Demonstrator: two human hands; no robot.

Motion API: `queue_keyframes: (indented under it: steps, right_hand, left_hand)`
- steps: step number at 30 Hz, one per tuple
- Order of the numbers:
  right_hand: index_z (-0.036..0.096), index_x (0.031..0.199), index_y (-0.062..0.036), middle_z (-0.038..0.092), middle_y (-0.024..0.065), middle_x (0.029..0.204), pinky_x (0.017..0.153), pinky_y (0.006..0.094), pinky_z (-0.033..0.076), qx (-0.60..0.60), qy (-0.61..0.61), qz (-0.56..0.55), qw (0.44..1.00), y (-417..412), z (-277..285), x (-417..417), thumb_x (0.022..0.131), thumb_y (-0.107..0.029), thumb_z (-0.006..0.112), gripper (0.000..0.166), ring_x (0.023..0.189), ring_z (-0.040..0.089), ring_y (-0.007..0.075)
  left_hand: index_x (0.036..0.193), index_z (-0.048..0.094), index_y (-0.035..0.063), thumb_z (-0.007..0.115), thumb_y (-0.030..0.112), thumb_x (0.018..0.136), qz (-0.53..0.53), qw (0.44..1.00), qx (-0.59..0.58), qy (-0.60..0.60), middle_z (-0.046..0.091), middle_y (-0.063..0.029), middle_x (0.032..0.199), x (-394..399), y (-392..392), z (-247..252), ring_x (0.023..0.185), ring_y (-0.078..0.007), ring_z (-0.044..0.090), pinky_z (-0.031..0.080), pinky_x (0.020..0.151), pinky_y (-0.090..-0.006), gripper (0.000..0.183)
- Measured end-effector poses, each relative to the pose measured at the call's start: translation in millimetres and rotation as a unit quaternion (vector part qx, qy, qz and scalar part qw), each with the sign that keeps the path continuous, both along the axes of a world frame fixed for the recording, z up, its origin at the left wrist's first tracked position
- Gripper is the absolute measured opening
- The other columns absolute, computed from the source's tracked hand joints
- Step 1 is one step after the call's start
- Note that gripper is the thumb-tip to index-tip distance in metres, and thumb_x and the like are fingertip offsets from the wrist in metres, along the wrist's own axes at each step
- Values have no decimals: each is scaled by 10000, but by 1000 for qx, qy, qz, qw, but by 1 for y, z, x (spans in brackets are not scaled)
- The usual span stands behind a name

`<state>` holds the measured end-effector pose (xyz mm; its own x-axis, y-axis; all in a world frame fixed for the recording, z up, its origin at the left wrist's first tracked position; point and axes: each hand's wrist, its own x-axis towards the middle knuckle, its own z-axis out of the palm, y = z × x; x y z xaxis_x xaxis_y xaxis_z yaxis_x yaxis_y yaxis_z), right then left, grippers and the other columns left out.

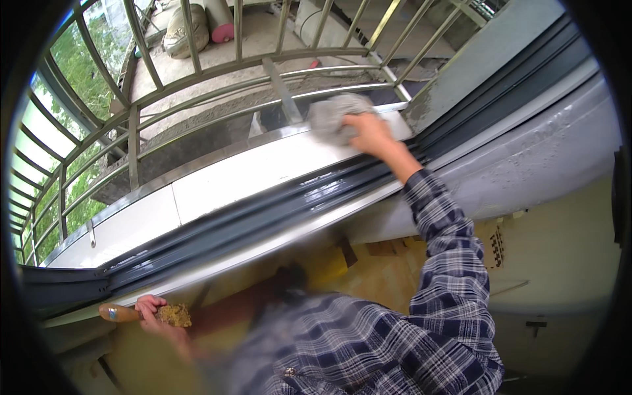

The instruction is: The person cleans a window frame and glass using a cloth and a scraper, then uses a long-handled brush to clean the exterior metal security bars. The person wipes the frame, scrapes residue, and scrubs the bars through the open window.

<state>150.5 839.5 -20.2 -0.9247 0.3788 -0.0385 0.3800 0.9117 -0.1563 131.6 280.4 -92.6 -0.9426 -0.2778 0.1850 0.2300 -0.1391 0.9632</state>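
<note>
My right hand (368, 132) grips a grey cloth (332, 118), blurred by motion, over the right part of the white outer sill (247, 170), close to the metal railing. At the lower left, my left hand (154, 316) is closed around a tool with a wooden handle (117, 313); its other end (174, 315) is coated in yellowish-brown, crumbly matter, and its exact kind is unclear. This hand is beside the inner edge of the dark grey window track (247, 205), which runs between the sill and the room.
A metal railing (207, 74) curves along the outer side, with a filled sack (187, 32) beyond it. A dark window frame (498, 84) rises at the right. A small metal hook (91, 234) sits on the sill's left part. Below lies the room's yellowish floor.
</note>
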Motion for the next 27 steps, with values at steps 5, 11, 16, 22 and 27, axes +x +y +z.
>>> queue_keyframes:
  steps: [5, 11, 16, 22, 27]
  right_hand:
    - [650, 1055, -168, 582, 144, 1049, 776, 471, 529, 285, 230, -73, 928, 77, 38, 10, 786, -80, 641, 283, 955, 603, 368]
    - [570, 1237, -149, 647, 160, 1109, 831, 451, 508, 126, 39, -126, 983, 75, -36, 33, 834, -204, 594, 407, 1000, 636, 375]
    - [584, 1020, -27, 586, 28, 890, 760, 254, 440, -553, 205, 68, 804, -24, 16, 5, 734, -98, 574, 295, 808, 536, 133]
    - [608, 1022, -3, 620, 60, 934, 792, 275, 474, -537, 111, 345, 762, -297, 69, -4, 724, -48, 632, 302, 870, 592, 142]
    - [600, 1175, -21, 661, 126, 1065, 821, 284, 492, -548, -16, 507, 665, -461, 68, -6, 759, -240, 831, 524, 968, 631, 157]
  left_hand:
    - [697, 455, 37, 447, 100, 923, 37, 999, -29, -13, 479, -67, 748, 18, -5, -16, 689, -153, 471, 420, 675, -288, 234]
    - [737, 543, 18, 524, 101, 894, 1, 998, 33, -55, 547, -68, 754, 26, 19, -6, 674, -160, 574, 479, 657, -280, 179]
    - [766, 523, 36, 527, 131, 941, -83, 983, 152, -58, 555, -70, 810, 45, 24, 16, 631, -150, 597, 498, 600, -267, 199]
    - [1257, 564, -15, 719, 215, 883, -192, 967, 161, -34, 645, -104, 1064, 61, 13, 58, 634, -131, 645, 505, 574, -226, 465]
    - [1315, 520, -23, 743, 120, 856, -69, 989, 127, -11, 664, -44, 1034, 79, -72, 52, 882, -134, 652, 525, 798, -266, 530]
